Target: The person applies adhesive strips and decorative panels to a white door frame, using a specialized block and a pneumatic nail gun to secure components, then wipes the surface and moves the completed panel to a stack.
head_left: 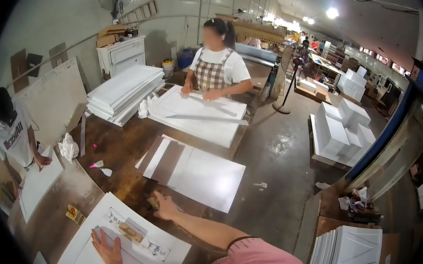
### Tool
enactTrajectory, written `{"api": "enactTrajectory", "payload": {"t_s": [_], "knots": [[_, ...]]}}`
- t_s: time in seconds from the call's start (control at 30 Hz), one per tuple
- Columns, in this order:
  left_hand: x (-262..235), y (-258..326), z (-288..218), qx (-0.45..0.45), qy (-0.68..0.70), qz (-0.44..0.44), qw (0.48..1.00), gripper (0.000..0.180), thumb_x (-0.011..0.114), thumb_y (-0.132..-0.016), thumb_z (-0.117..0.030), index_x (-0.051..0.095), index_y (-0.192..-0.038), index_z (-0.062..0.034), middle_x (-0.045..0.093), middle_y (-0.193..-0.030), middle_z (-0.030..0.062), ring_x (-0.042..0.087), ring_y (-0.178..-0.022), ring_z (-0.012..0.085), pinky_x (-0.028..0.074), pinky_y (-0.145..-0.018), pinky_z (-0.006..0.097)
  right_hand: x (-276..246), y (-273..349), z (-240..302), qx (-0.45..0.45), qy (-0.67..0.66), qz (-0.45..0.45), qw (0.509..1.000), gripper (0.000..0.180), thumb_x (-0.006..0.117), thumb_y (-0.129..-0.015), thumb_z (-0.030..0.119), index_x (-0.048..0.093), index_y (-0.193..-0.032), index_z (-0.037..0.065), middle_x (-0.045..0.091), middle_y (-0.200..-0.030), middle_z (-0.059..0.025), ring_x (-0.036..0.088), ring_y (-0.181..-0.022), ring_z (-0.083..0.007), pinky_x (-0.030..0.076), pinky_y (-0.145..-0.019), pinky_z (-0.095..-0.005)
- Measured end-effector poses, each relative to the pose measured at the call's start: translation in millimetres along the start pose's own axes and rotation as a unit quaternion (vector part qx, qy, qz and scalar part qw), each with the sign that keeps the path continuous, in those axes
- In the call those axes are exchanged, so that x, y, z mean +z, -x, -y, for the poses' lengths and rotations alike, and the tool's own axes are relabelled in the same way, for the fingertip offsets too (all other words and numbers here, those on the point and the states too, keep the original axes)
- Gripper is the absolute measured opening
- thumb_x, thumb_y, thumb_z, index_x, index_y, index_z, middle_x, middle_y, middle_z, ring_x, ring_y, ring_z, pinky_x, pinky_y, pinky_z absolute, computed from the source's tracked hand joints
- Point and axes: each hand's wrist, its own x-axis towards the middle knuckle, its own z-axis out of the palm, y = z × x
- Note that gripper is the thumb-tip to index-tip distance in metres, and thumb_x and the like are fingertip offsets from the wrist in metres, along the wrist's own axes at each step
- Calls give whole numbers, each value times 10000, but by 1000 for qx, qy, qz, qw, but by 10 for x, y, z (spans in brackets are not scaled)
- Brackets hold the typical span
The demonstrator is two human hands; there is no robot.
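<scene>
My left hand (109, 254) lies with fingers spread on a white panel (81, 239) in front of me, its fingertips against a grey strip (133, 248) on the panel. Beside it, the panel carries a band of black drawn decoration (156, 249) around a gold-brown patterned centre (131, 232). My right arm stretches out over the brown table, and the right hand (165, 207) is closed around a small yellowish-brown piece (153, 203) whose kind I cannot make out. Just beyond that hand lies a white board (207, 177) with a brown strip (171, 163) across it.
Across the table, a person in a checked apron (211, 74) handles a white panel (198, 108) beside stacked panels (124, 89). Another person (12, 134) works at the left. Glue bottles (102, 169) and a yellow-black tool (75, 214) lie on the table. White boards (347, 249) stand lower right.
</scene>
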Motion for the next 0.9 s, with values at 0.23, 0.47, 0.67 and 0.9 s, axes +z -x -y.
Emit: {"api": "enactTrajectory", "payload": {"t_s": [0.23, 0.47, 0.67, 0.9], "knots": [[282, -137, 459, 113, -35, -97, 988, 853, 763, -892, -509, 498, -1531, -9, 362, -1610, 284, 311, -1480, 432, 242, -1224, 533, -1291, -119, 595, 24, -304, 247, 920, 505, 788, -910, 300, 581, -1316, 82, 669, -975, -24, 617, -830, -122, 525, -691, -305], [76, -6, 130, 20, 5, 9, 1000, 935, 778, -769, -372, 450, -1546, 30, 215, -1710, 226, 175, -1584, 412, 95, -1292, 535, -1437, -151, 1251, -13, -314, 359, 879, 480, 713, -980, 339, 542, -1373, 124, 673, -931, -28, 560, -591, -97, 456, -512, -254], [180, -84, 318, 21, -23, -3, 1000, 977, 832, -706, -343, 458, -1540, 4, 233, -1700, 229, 181, -1580, 420, 125, -1286, 545, -1180, -118, 2015, -105, -202, 422, 877, 382, 738, -959, 384, 636, -1187, 95, 687, -912, -38, 517, -508, -88, 403, -430, -253], [351, -90, 617, 58, -23, -49, 997, 969, 866, -674, -334, 481, -1510, -32, 244, -1693, 212, 190, -1576, 411, 143, -1283, 559, -921, -82, 2336, -158, -213, 448, 854, 359, 772, -914, 376, 595, -1043, 91, 691, -863, -79, 539, -480, -124, 441, -407, -277]]}}
